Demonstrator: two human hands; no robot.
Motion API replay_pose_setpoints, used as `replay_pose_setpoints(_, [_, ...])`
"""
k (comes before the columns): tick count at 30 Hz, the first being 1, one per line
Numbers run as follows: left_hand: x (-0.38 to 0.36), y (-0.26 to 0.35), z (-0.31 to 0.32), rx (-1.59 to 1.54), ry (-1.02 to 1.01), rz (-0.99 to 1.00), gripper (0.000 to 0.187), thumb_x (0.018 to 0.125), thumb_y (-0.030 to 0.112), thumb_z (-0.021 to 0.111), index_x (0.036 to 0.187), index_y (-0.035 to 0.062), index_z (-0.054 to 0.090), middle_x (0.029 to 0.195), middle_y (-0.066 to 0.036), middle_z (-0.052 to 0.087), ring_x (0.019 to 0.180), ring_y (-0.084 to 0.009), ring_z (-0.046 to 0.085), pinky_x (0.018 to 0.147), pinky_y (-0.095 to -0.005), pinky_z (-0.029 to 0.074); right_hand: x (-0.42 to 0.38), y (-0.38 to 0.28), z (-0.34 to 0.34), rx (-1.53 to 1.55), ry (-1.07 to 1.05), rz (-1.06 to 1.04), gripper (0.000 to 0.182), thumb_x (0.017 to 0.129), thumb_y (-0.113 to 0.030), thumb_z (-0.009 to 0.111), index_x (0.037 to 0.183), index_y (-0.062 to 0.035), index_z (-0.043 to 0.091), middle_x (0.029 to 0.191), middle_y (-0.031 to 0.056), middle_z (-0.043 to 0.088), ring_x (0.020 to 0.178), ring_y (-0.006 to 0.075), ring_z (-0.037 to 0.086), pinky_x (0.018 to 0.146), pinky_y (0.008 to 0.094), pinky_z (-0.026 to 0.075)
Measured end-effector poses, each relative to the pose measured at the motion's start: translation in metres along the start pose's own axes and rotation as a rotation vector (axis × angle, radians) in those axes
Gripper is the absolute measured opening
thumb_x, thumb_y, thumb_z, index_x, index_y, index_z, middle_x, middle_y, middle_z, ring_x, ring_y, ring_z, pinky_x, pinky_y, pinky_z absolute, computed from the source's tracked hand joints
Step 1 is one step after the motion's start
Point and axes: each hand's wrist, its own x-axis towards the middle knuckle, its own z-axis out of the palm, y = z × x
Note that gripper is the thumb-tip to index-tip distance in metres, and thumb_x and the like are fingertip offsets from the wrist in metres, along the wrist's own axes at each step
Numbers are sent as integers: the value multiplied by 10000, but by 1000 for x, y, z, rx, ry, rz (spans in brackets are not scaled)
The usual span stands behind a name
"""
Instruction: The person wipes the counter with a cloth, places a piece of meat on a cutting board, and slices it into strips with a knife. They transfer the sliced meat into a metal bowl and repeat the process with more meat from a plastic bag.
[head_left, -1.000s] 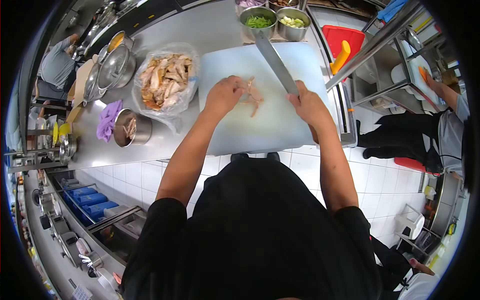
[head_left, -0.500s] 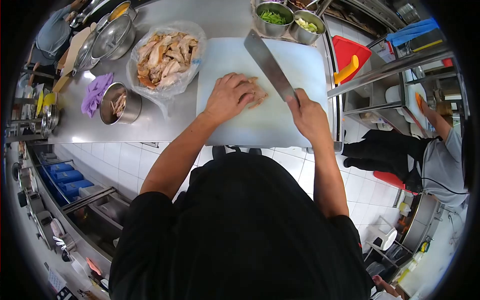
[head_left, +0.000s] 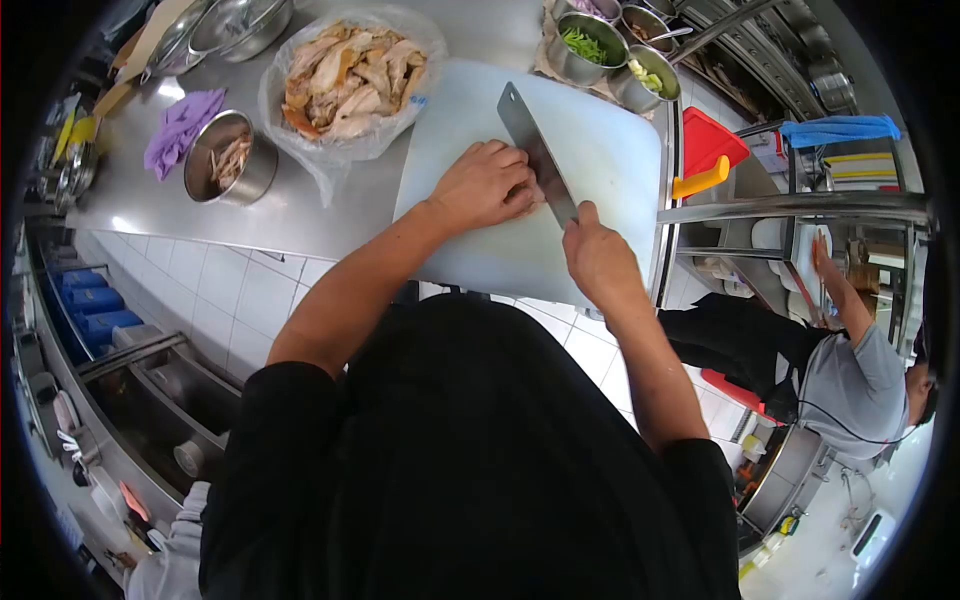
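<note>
On the white cutting board point(head_left: 610, 150) my left hand point(head_left: 487, 187) presses down on a piece of meat point(head_left: 538, 193), its fingers curled and covering most of it. My right hand point(head_left: 602, 258) is wrapped round the handle of a large cleaver point(head_left: 540, 150). The blade stands close beside the left fingertips, at the right edge of the meat. Left of the board, a clear plastic bag point(head_left: 425, 50) holds a heap of cooked meat pieces point(head_left: 355, 80). A steel pot point(head_left: 250, 180) with meat strips inside stands further left.
A purple cloth point(head_left: 183, 132) lies left of the pot. Steel bowls point(head_left: 240, 28) are at the back left. Pots of green vegetables point(head_left: 585, 50) stand behind the board. A red container point(head_left: 712, 140) and a metal rail point(head_left: 800, 208) are at right, with a co-worker point(head_left: 850, 385) beyond.
The cleaver has moved left to the meat beside my left hand, and my right hand has come closer. My view has shifted and turned slightly. A grey sleeve now shows at the lower left.
</note>
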Motion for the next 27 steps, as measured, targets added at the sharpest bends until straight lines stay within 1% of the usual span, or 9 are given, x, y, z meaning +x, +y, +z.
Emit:
replay_pose_setpoints(2, [-3,-2,3,-14,-1,8,189,843,274,692,938,113,717,1061,-59,636,1041,-267,580,914,-421,474,7,-1,24,32,65,21,230,1018,-247,472,1079,-26,459,783,294,681,756,502,678,717,605,524])
replay_pose_setpoints(5, [-3,-3,2,-40,-3,-6,193,825,238,710,962,101,703,1087,-65,642,1038,-283,587,931,-416,479,35,-5,23,40,154,-119,235,1020,-245,470,1090,-21,463,784,286,685,742,512,672,708,596,530])
replay_pose_setpoints(9, [-3,1,0,-45,108,-97,199,809,208,721,969,93,697,1068,-74,653,1032,-295,591,940,-413,486,43,-17,-21,-57,-14,-66,262,1024,-259,462,1125,-18,469,831,301,690,800,525,671,772,604,524])
replay_pose_setpoints(12, [-2,-6,6,-19,66,-59,196,802,195,720,959,83,691,1046,-84,657,1029,-301,589,943,-410,487,8,-15,-29,-64,-124,43,297,1034,-285,445,1154,-15,471,880,343,680,896,524,671,855,617,500])
replay_pose_setpoints(15, [-4,-7,4,-48,37,-36,197,797,190,717,954,77,683,1052,-96,656,1025,-303,589,937,-412,490,7,-6,20,-4,-7,24,290,1038,-290,443,1131,-17,475,844,339,680,824,535,671,782,627,513])
replay_pose_setpoints(18, [-3,-8,2,-76,16,-27,176,799,176,703,942,75,683,1044,-97,656,1016,-301,589,933,-411,493,34,-12,21,11,98,-59,289,1035,-290,450,1120,-15,483,829,334,680,793,536,670,749,619,525])
replay_pose_setpoints(21, [-2,3,-5,-133,110,-138,140,803,150,686,919,73,692,1013,-89,657,996,-301,590,926,-414,495,48,-19,-9,-41,12,-98,288,1031,-280,454,1137,-14,489,843,338,680,817,534,671,774,618,523])
replay_pose_setpoints(25, [-3,-6,0,-92,105,-50,150,800,148,682,926,66,688,1002,-96,654,974,-312,590,912,-412,497,4,-22,-29,-66,-130,49,281,1024,-258,455,1155,-9,472,871,346,679,853,534,667,820,621,505])
replay_pose_setpoints(27, [-6,-10,3,-74,62,-9,167,798,155,685,938,63,683,1008,-104,651,965,-316,591,907,-412,497,-1,-13,7,13,-52,42,277,1031,-269,455,1138,-14,460,834,340,674,841,545,660,806,632,497])
